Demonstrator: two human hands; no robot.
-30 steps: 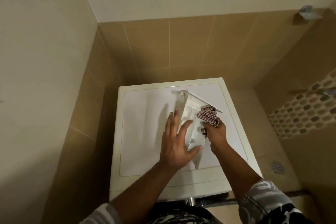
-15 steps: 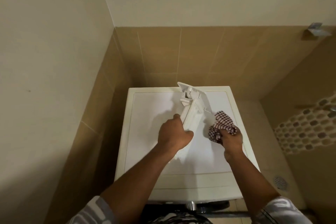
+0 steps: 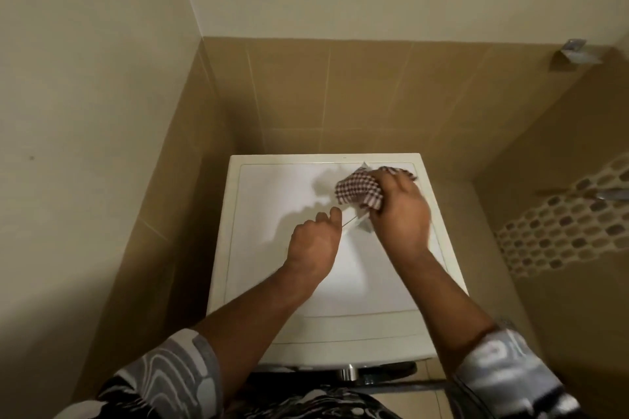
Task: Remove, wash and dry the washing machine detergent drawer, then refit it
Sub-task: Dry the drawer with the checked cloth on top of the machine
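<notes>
White plastic: detergent drawer (image 3: 355, 222) noted toward far right corner of washing machine top (image 3: 272, 248), mostly under checked cloth (image 3: 357, 192). Left hand (image 3: 315, 241) fingers curled, pinching its near end; right hand (image 3: 401, 214) fingers bunched round cloth. Judged light, stiff, slick if damp; best gripped by side walls. Tiled wall (image 3: 306, 95) close behind.

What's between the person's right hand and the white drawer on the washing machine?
A checked cloth, in the head view: the right hand holds it bunched against the drawer, hiding most of it.
</notes>
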